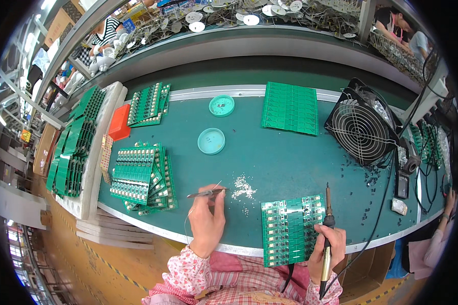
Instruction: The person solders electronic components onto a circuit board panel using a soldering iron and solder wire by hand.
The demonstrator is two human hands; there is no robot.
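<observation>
At the desk [249, 140], the left hand [207, 223] pinches tweezers [201, 194] near white bits [244, 187] while the right hand [334, 241] grips a soldering iron [328, 219] beside a green circuit board [294, 231].

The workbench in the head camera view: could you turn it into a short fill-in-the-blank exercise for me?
1. The right grip holds a soldering iron whose tip points ____ from the person.
2. Beside the slim dark tool in the left grip, the scatter of tiny pieces is ____ in colour.
3. The number of round turquoise dishes on the bench is ____.
4. Seen by the person, the black fan stands to the ____ of the flat green panel.

Missing words: away; white; two; right.
</observation>
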